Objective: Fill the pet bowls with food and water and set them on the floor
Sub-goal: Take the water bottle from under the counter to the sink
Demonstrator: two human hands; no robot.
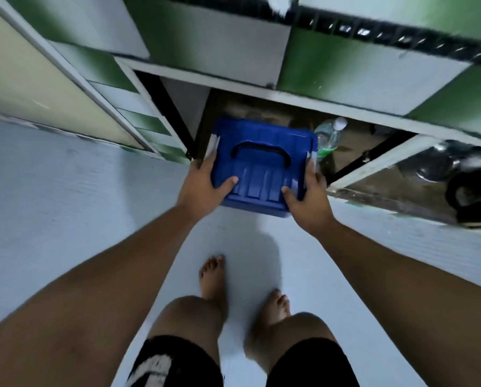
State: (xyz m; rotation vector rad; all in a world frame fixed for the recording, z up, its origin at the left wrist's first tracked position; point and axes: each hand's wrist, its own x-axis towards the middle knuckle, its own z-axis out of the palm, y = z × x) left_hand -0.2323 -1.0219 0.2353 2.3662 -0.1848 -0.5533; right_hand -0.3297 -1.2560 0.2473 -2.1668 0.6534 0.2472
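The left hand [203, 182] is clamped on the near left corner of a blue box [263, 166], thumb laid flat across the ridged lid and fingers wrapped down the left side. The right hand [307, 202] is closed on the near right corner in the same way, thumb on the lid, fingers hidden behind the side. Both forearms are stretched forward and down, nearly straight, from the lower corners of the view. The box is held level at the mouth of an open low cabinet [261, 107], its far half under the cabinet's top edge, its near edge out over the pale floor [66, 205]. A black handle [261, 150] lies flat on the lid. A clear bottle [328, 135] with a white cap stands just beside the box's right side. Bare floor lies open to the left and behind the box, where two bare feet are planted. No writing can be read; the view is blurred.
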